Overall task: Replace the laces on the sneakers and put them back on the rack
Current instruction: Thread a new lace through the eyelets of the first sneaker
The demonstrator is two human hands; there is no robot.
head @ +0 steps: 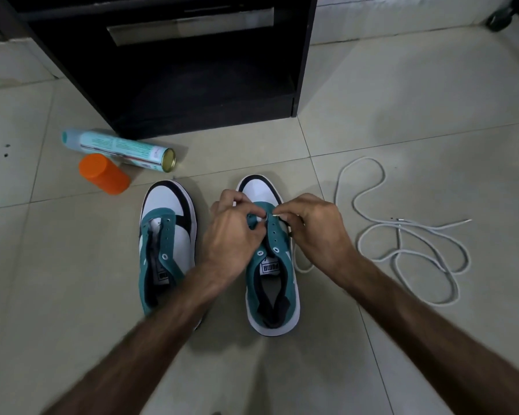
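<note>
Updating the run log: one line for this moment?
step: lacing right sneaker | left hand, right hand: pinching lace at front eyelets | left sneaker: unlaced | spare lace: floor

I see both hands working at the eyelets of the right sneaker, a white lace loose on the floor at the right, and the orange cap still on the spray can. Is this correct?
Not quite. The head view shows the orange cap off the spray can, lying on the floor beside it. The rest holds: both hands, left and right, work at the right sneaker; the white lace lies right.

Looks like a home, floor level: pale square floor tiles point(402, 100), a dark wooden shoe rack point(192, 70) against the wall, a teal-and-white spray can point(117, 148) lying beside it.
</note>
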